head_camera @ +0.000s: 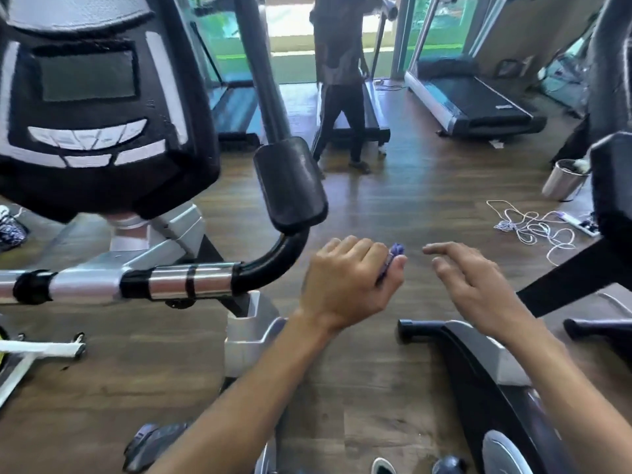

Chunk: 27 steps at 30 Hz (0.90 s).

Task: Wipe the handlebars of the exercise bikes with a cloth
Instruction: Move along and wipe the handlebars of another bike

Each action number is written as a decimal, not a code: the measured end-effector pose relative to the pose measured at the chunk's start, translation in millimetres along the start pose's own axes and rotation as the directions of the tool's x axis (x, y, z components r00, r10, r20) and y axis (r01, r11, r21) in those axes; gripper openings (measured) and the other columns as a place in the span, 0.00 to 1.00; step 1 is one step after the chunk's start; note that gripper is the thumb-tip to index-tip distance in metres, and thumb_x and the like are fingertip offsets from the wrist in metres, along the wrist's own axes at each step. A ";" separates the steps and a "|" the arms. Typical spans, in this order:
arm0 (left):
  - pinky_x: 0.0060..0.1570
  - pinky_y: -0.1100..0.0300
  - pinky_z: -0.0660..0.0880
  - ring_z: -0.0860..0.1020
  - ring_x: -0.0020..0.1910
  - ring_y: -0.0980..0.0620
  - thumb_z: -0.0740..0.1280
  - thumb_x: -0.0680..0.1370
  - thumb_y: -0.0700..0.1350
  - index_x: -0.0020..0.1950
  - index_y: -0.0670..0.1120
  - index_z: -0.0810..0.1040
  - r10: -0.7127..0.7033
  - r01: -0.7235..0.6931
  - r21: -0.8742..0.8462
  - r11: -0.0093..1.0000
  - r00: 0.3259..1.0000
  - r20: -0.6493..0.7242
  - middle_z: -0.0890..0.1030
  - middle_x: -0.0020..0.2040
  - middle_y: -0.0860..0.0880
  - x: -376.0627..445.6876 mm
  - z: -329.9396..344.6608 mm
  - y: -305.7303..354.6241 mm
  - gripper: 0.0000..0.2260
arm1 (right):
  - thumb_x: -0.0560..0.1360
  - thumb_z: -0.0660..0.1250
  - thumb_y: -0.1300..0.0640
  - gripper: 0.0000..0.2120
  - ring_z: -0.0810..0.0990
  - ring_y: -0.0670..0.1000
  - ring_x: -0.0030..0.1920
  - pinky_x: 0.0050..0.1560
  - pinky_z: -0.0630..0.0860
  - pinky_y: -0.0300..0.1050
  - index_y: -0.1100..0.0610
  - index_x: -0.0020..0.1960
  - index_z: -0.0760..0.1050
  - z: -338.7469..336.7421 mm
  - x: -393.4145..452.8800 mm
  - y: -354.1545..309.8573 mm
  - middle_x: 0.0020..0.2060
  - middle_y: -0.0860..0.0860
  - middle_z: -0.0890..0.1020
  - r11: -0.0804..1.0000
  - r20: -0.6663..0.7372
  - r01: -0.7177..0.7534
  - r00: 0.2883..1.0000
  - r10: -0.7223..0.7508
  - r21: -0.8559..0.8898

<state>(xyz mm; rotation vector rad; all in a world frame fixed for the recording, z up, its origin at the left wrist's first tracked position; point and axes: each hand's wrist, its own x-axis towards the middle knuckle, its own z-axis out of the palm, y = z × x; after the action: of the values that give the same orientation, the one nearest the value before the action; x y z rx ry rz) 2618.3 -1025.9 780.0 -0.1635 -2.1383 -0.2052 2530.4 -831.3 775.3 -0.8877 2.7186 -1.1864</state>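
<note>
My left hand [345,282] grips a bunched purple cloth [393,258]; only a small part pokes out between the fingers and thumb. It hovers just right of the exercise bike's handlebar [191,280], a chrome tube with black bands that curves up to a black pad [290,183]. The hand does not touch the bar. My right hand [475,282] floats beside it, fingers spread and straight, holding nothing. The bike's black console [92,97] fills the upper left. A second machine's black handlebar part [612,186] shows at the right edge.
Another person [342,80] stands on a treadmill ahead; a further treadmill [472,100] sits to the right. A metal bin [564,179], a tangled white cable [533,230] and a power strip [581,225] lie on the wooden floor at right. Bike frames [478,371] stand below my arms.
</note>
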 end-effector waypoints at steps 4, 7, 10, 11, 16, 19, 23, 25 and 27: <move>0.29 0.58 0.69 0.76 0.28 0.45 0.63 0.79 0.50 0.31 0.48 0.72 -0.086 0.069 0.085 0.994 0.972 0.218 0.77 0.28 0.50 14.2 60.3 -6.7 0.17 | 0.83 0.63 0.56 0.10 0.76 0.51 0.64 0.66 0.70 0.46 0.54 0.62 0.79 -10.8 25.0 28.6 0.60 0.50 0.82 0.994 0.156 -0.074 0.984 0.085 -0.077; 0.27 0.59 0.68 0.79 0.28 0.44 0.61 0.79 0.52 0.30 0.48 0.72 -0.190 0.145 0.156 0.977 0.925 0.329 0.79 0.28 0.49 30.5 94.7 -13.0 0.18 | 0.82 0.63 0.53 0.10 0.77 0.52 0.64 0.67 0.72 0.52 0.52 0.61 0.80 -16.2 50.8 40.9 0.59 0.49 0.82 0.991 0.181 -0.093 0.977 0.109 -0.092; 0.30 0.56 0.66 0.81 0.33 0.41 0.62 0.81 0.52 0.33 0.50 0.68 -0.314 0.253 0.202 0.946 0.871 0.377 0.82 0.32 0.46 44.5 118.1 -21.3 0.18 | 0.80 0.61 0.47 0.12 0.79 0.54 0.62 0.64 0.74 0.56 0.49 0.58 0.80 -17.6 82.8 43.1 0.58 0.49 0.83 0.989 0.174 -0.105 0.977 0.122 -0.102; 0.32 0.55 0.64 0.81 0.35 0.40 0.61 0.82 0.53 0.34 0.50 0.67 -0.357 0.292 0.218 0.931 0.852 0.384 0.82 0.34 0.45 49.2 123.5 -23.4 0.17 | 0.79 0.60 0.46 0.13 0.79 0.54 0.61 0.63 0.75 0.57 0.48 0.56 0.79 -16.6 93.9 43.3 0.57 0.49 0.83 0.987 0.168 -0.114 0.977 0.131 -0.109; 0.38 0.53 0.65 0.82 0.44 0.39 0.55 0.84 0.55 0.42 0.46 0.78 -0.492 0.367 0.342 0.865 0.756 0.433 0.84 0.44 0.42 80.8 156.3 -38.8 0.20 | 0.81 0.59 0.50 0.11 0.79 0.58 0.57 0.55 0.74 0.50 0.52 0.54 0.78 -3.4 154.2 46.1 0.53 0.52 0.83 0.966 0.120 -0.191 0.970 0.213 -0.175; 0.39 0.53 0.66 0.82 0.44 0.37 0.55 0.85 0.55 0.43 0.44 0.78 -0.526 0.413 0.333 0.848 0.735 0.428 0.84 0.43 0.42 99.8 176.6 -56.6 0.21 | 0.81 0.58 0.50 0.13 0.79 0.60 0.59 0.57 0.73 0.51 0.53 0.57 0.79 1.4 193.6 53.6 0.58 0.55 0.82 0.951 0.139 -0.233 0.955 0.263 -0.202; 0.41 0.51 0.73 0.81 0.43 0.37 0.55 0.84 0.56 0.38 0.47 0.72 -0.634 0.547 0.320 0.774 0.679 0.370 0.83 0.41 0.42 117.2 200.3 -94.3 0.20 | 0.79 0.60 0.50 0.11 0.80 0.58 0.55 0.56 0.77 0.50 0.50 0.52 0.81 10.5 251.8 62.3 0.55 0.54 0.84 0.969 0.184 -0.196 0.958 0.222 -0.147; 0.42 0.50 0.75 0.80 0.42 0.36 0.55 0.84 0.56 0.36 0.46 0.69 -0.686 0.623 0.286 0.728 0.653 0.322 0.83 0.40 0.42 120.6 210.3 -111.3 0.20 | 0.78 0.60 0.51 0.10 0.80 0.56 0.54 0.58 0.79 0.53 0.48 0.49 0.80 16.2 282.5 61.9 0.54 0.52 0.84 0.979 0.218 -0.156 0.959 0.182 -0.128; 0.41 0.50 0.77 0.80 0.40 0.37 0.56 0.83 0.56 0.35 0.46 0.69 -0.722 0.677 0.253 0.691 0.632 0.280 0.82 0.38 0.42 121.9 218.1 -127.8 0.21 | 0.79 0.60 0.53 0.11 0.81 0.54 0.52 0.58 0.79 0.54 0.50 0.49 0.81 23.2 310.2 57.1 0.53 0.51 0.83 0.985 0.274 -0.126 0.949 0.155 -0.122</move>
<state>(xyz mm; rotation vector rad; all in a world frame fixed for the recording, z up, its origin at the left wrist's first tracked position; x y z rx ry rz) 2348.9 -1100.4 754.5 0.8025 -2.4778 -0.5294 2249.8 -977.1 775.5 -0.7880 2.5776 -0.8287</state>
